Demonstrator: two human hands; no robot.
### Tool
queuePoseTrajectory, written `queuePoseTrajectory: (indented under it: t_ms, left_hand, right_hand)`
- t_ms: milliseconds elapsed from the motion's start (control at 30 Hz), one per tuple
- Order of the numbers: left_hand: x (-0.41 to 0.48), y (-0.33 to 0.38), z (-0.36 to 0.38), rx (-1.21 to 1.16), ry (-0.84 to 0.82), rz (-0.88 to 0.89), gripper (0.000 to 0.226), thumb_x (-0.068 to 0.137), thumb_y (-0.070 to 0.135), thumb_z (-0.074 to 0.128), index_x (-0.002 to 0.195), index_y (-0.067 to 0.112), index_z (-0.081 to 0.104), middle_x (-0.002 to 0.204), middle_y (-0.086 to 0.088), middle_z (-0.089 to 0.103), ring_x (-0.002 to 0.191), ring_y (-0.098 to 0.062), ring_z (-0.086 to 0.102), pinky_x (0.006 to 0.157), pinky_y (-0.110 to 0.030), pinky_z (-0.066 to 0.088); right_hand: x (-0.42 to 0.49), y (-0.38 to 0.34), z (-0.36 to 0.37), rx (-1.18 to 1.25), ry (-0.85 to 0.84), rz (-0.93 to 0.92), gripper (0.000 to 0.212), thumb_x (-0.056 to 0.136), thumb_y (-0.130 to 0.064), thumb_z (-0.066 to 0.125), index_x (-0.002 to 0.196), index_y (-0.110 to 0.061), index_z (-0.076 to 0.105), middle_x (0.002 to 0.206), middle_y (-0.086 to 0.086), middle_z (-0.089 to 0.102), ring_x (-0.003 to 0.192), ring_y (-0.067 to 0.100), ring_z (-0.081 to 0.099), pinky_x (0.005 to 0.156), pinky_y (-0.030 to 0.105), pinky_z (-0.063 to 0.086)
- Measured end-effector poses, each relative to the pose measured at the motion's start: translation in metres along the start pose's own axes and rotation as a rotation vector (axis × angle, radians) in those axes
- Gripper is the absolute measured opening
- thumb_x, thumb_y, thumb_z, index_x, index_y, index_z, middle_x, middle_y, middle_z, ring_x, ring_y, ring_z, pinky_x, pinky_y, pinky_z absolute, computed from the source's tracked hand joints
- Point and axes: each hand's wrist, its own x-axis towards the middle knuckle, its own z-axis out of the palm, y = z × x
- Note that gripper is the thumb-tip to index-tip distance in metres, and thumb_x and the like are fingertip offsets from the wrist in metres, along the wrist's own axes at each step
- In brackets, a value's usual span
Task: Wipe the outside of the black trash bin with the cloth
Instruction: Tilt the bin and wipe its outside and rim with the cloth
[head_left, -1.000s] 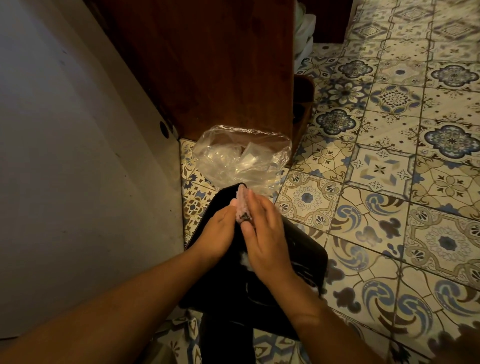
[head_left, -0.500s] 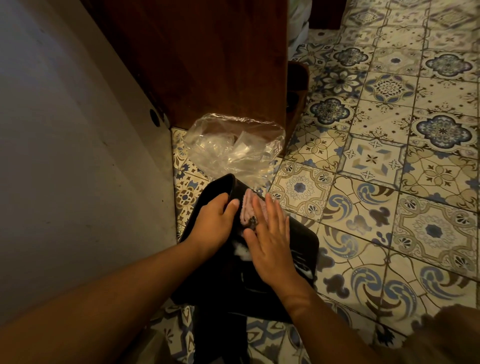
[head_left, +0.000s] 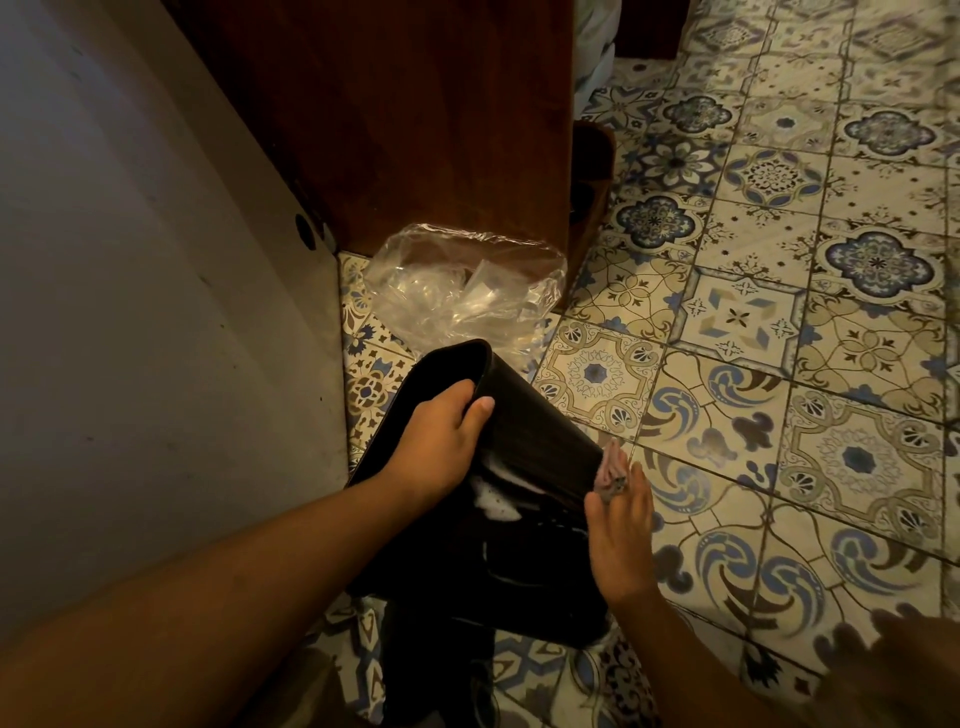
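The black trash bin (head_left: 530, 431) lies tilted on the patterned floor, its far end pointing away from me. My left hand (head_left: 441, 441) grips that far end, thumb on the outer wall. White foam (head_left: 496, 501) sits on the bin's surface near the middle. My right hand (head_left: 621, 540) presses a small pinkish cloth (head_left: 613, 470) flat against the bin's right side, fingers together and extended over it. Most of the cloth is hidden under my fingers.
A crumpled clear plastic bag (head_left: 462, 291) lies on the floor just beyond the bin. A dark wooden cabinet (head_left: 395, 114) stands behind it. A pale wall (head_left: 130, 312) runs along the left. Patterned tile floor (head_left: 779, 364) spreads to the right.
My right hand has slid the cloth from the bin's top face down to its right side. My left hand moved up to grip the far end.
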Motion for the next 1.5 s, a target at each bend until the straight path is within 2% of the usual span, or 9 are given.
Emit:
queuePoseTrajectory:
  t_ms: [67,200,333,667,900,1033,1167,1300,1500]
  left_hand:
    - [0.000,-0.001,0.000,-0.005,-0.001,0.001,0.029,0.104,0.030,0.045,0.096,0.007,0.060,0.091,-0.012,0.065,0.080,-0.022,0.061,0.068,-0.039,0.049]
    - [-0.001,-0.003,-0.003,-0.021,0.012,-0.022,0.031,0.104,0.031,0.046,0.096,0.005,0.061,0.093,-0.015,0.066,0.088,-0.031,0.065,0.077,-0.048,0.053]
    - [-0.001,-0.005,-0.011,-0.082,0.002,-0.129,0.037,0.100,0.041,0.051,0.094,0.008,0.068,0.090,-0.012,0.071,0.087,-0.030,0.070,0.079,-0.047,0.056]
    - [-0.027,-0.019,-0.060,-0.207,-0.557,-0.358,0.052,0.094,0.007,0.060,0.136,0.032,0.043,0.129,-0.004,0.062,0.115,-0.025,0.066,0.099,-0.043,0.056]
    - [-0.020,-0.017,-0.061,-0.245,-0.298,-0.323,0.024,0.099,0.010,0.052,0.122,0.015,0.057,0.122,-0.012,0.067,0.110,-0.028,0.069,0.099,-0.053,0.055]
    - [-0.016,-0.014,-0.049,-0.175,-0.194,-0.294,0.026,0.103,0.022,0.047,0.129,0.024,0.048,0.121,-0.007,0.065,0.106,-0.026,0.070,0.095,-0.051,0.058]
    - [-0.013,-0.011,-0.041,-0.215,-0.138,-0.279,0.019,0.104,0.022,0.045,0.122,0.028,0.049,0.120,-0.005,0.064,0.105,-0.023,0.069,0.096,-0.049,0.057]
    - [-0.011,-0.012,-0.038,-0.213,-0.126,-0.256,0.025,0.105,0.021,0.044,0.128,0.025,0.050,0.120,-0.002,0.064,0.104,-0.018,0.068,0.093,-0.043,0.058]
    - [-0.009,-0.007,-0.038,-0.191,-0.188,-0.210,0.026,0.104,0.016,0.043,0.128,0.023,0.051,0.114,-0.004,0.064,0.103,-0.021,0.068,0.089,-0.042,0.059]
  right_hand:
    - [-0.002,0.017,0.006,-0.090,0.071,-0.010,0.041,0.099,-0.010,0.054,0.137,-0.017,0.042,0.161,0.016,0.022,0.149,0.038,0.022,0.108,0.064,0.041]
    - [0.000,0.035,0.018,0.038,-0.052,0.167,0.102,0.037,0.013,0.095,0.124,-0.002,0.044,0.124,0.036,0.055,0.112,0.054,0.055,0.073,0.062,0.058]
    - [-0.007,0.020,0.007,-0.013,0.014,0.208,0.050,0.102,-0.029,0.053,0.146,-0.008,0.040,0.152,0.016,0.040,0.132,0.036,0.039,0.107,0.053,0.037]
    - [-0.017,0.019,0.006,0.425,-0.123,0.597,0.049,0.105,-0.039,0.041,0.141,-0.005,0.043,0.139,0.027,0.053,0.127,0.042,0.051,0.108,0.053,0.040]
    - [-0.008,-0.002,-0.021,0.495,-0.143,0.593,0.064,0.099,-0.049,0.043,0.147,-0.007,0.042,0.146,0.024,0.047,0.131,0.039,0.046,0.092,0.029,0.031]
    - [0.006,-0.007,-0.022,0.594,-0.148,0.652,0.063,0.094,-0.066,0.039,0.121,-0.012,0.060,0.111,0.015,0.068,0.096,0.028,0.063,0.087,0.038,0.050]
    - [0.014,-0.002,-0.030,0.351,-0.063,0.471,0.086,0.087,-0.086,0.016,0.130,-0.026,0.061,0.128,0.012,0.065,0.119,0.035,0.059,0.106,0.052,0.041]
    - [0.016,-0.043,-0.055,0.236,0.105,0.111,0.067,0.098,-0.066,0.018,0.144,-0.028,0.049,0.135,0.007,0.051,0.109,0.017,0.051,0.078,0.022,0.043]
    - [0.022,-0.133,-0.053,0.259,-0.055,-0.293,0.054,0.101,-0.052,0.031,0.154,-0.042,0.031,0.136,-0.005,0.039,0.114,0.011,0.051,0.087,0.028,0.049]
